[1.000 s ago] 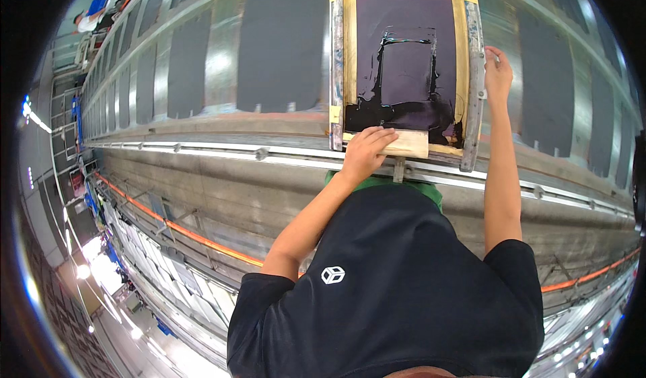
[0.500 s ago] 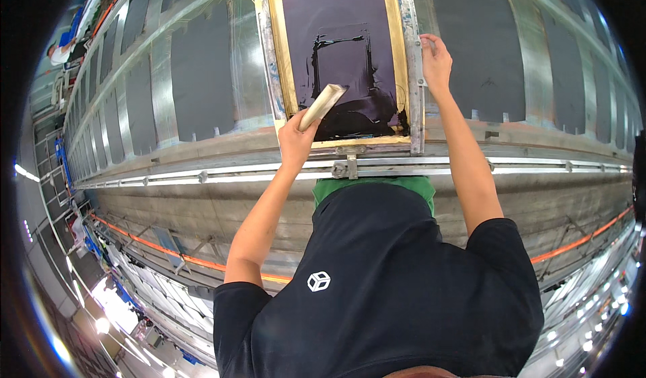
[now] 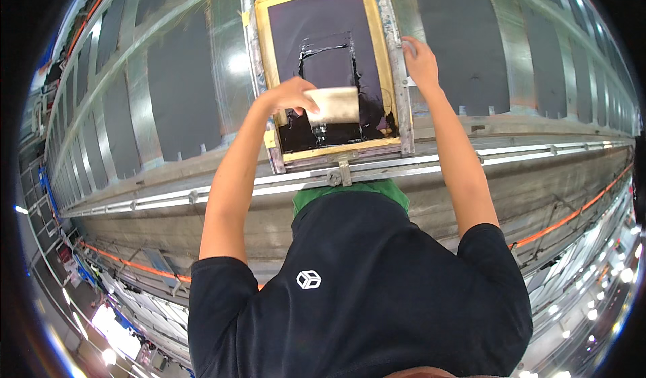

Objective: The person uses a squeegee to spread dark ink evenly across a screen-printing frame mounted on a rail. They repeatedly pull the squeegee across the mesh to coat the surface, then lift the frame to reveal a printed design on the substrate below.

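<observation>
A screen printing frame [image 3: 405, 119] with a dark mesh [image 3: 316, 18] and yellow-taped inner edges lies in front of me. Wet black ink [image 3: 296, 134] pools at the mesh's near end, and inky lines outline a rectangle farther up. My left hand [image 3: 289, 96] is closed around one end of a pale, flat-handled squeegee [image 3: 338, 103], held crosswise over the lower mesh. The squeegee's lower edge is blurred, so contact with the mesh is unclear. At the frame's right side, my right hand [image 3: 420, 63] has its bent fingers on the outer edge.
Dark rectangular panels [image 3: 464, 48] lie along the long table on both sides of the frame. A metal rail [image 3: 431, 162] runs along the table's near edge, with a clamp-like metal fitting [image 3: 344, 169] at the frame. An orange strip [image 3: 138, 265] runs lower behind me.
The squeegee has turned from upright and slanted to lying crosswise over the lower mesh. My left hand has risen slightly with it. My right hand stays at the frame's edge. The whole view has shifted.
</observation>
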Motion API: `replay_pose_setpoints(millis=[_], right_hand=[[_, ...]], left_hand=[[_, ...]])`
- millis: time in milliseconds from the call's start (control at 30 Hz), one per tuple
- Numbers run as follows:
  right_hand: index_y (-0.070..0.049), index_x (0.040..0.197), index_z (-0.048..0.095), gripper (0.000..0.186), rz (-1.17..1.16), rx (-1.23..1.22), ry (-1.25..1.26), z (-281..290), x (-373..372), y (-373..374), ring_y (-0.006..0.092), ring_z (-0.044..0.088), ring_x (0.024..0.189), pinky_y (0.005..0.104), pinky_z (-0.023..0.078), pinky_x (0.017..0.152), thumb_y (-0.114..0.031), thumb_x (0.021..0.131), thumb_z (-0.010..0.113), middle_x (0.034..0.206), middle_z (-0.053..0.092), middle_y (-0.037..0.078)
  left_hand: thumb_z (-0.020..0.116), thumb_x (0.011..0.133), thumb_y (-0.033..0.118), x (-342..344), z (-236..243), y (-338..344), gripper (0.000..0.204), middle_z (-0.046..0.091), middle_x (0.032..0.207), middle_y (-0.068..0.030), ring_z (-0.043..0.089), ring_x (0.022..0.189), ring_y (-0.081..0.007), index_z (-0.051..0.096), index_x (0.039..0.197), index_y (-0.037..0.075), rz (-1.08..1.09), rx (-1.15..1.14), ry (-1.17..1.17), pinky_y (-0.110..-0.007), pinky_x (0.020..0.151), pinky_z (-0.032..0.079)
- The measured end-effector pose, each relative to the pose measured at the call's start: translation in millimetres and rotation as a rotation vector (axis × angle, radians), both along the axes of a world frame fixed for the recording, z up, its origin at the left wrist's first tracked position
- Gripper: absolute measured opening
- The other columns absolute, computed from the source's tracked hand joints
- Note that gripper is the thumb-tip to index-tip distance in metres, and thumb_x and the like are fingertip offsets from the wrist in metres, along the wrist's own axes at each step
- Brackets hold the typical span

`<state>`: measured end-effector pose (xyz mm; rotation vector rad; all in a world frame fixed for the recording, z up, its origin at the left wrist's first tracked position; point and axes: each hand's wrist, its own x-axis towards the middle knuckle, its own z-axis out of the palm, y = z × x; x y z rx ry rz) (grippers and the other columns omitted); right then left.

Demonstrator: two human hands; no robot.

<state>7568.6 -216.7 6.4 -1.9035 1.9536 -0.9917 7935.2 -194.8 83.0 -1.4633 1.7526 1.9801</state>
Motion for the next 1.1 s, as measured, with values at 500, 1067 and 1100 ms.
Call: replay_pose_setpoints(millis=[500,1067,1100], right_hand=[[-0.01,0.116,0.073,0.041,0.592,0.092,0.218,63,98,71,0.0268,0.062,0.105,0.0413,0.047,0.09,-0.014,0.076,0.079,0.116,0.071,0.004],[-0.014,0.114,0.073,0.037,0.532,0.013,0.268,71,108,13,0.0244,0.061,0.103,0.0412,0.044,0.089,-0.012,0.077,0.078,0.116,0.073,-0.001],[-0.014,0.114,0.073,0.038,0.534,0.027,0.24,68,106,26,0.0246,0.061,0.102,0.0412,0.044,0.089,-0.012,0.077,0.078,0.116,0.073,-0.001]], left_hand=[[0.076,0.073,0.002,-27,-17,62,0.038,0.076,0.112,-0.0064,0.069,0.105,-0.0293,0.079,0.109,0.013,0.261,-1.121,-0.198,-0.04,0.094,0.055],[0.076,0.08,0.009,-17,-6,6,0.035,0.076,0.107,-0.0118,0.071,0.103,-0.0321,0.078,0.114,0.012,0.277,-1.102,-0.223,-0.04,0.092,0.055],[0.075,0.08,0.009,-18,-8,11,0.034,0.076,0.107,-0.0117,0.071,0.102,-0.0322,0.078,0.114,0.012,0.257,-1.087,-0.249,-0.04,0.091,0.055]])
